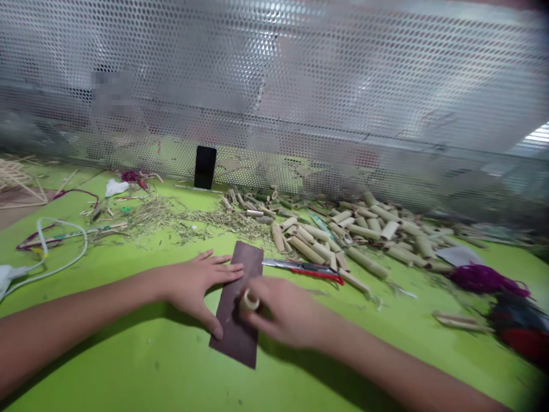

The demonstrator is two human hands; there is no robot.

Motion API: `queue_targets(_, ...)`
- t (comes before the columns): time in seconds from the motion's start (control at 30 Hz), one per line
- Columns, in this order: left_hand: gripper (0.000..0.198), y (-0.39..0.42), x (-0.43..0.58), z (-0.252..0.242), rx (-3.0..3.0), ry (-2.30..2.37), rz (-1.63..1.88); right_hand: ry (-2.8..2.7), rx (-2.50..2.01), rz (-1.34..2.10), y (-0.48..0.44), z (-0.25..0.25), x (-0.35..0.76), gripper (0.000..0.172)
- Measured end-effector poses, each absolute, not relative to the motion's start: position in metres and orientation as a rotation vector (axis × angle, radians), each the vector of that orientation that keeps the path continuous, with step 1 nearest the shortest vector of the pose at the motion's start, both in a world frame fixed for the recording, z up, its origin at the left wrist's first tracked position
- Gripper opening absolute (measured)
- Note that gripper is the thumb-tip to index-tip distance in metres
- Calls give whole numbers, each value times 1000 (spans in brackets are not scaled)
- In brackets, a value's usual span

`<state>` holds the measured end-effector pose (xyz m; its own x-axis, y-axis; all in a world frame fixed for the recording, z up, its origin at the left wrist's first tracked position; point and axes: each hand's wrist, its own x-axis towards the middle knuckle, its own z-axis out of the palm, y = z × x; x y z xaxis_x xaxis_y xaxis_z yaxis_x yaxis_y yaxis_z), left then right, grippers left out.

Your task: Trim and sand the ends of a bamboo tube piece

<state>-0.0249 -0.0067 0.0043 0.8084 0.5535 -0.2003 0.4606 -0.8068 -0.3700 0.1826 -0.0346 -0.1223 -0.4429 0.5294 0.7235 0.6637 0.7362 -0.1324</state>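
Observation:
A dark brown strip of sandpaper point(238, 349) lies on the green table. My left hand point(199, 283) is spread, its fingertips and thumb resting on the strip's left side. In my right hand point(287, 312) is a short bamboo tube point(249, 302), gripped between thumb and fingers over the middle of the sandpaper. Its round open end faces me; whether its underside touches the sheet I cannot tell. Just beyond my right hand lies a utility knife point(313, 269) with a red and black handle, its blade out and pointing left toward the sandpaper.
Many cut bamboo pieces point(369, 229) are heaped at the back right, with shavings point(158, 214) to their left. A phone point(205, 167) leans against the perforated metal screen point(274, 74). A white cable point(64, 223) loops at left; purple string point(489, 280) and a dark red tool point(521, 329) lie at right.

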Motion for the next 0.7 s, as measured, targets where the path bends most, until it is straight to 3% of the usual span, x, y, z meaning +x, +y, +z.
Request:
queue_targets(0.1, 118, -6, -25, 4, -2685, -792, 431, -1937, -1131, -221, -30, -120, 186, 14)
queue_targets(0.27, 117, -7, -24, 3, -2666, -850, 458, -2248, -705, -203, -32, -126, 181, 18)
queue_targets(0.43, 117, -7, -21, 4, -2630, -862, 494, -1920, -1052, -238, -26, -124, 183, 16)
queue_targets(0.57, 115, -10, -20, 4, -2617, -877, 505, -2262, -602, -184, -31, -130, 178, 20)
queue_targets(0.7, 119, -11, -20, 4, -2624, -908, 498, -1963, -1021, -196, -27, -124, 182, 17)
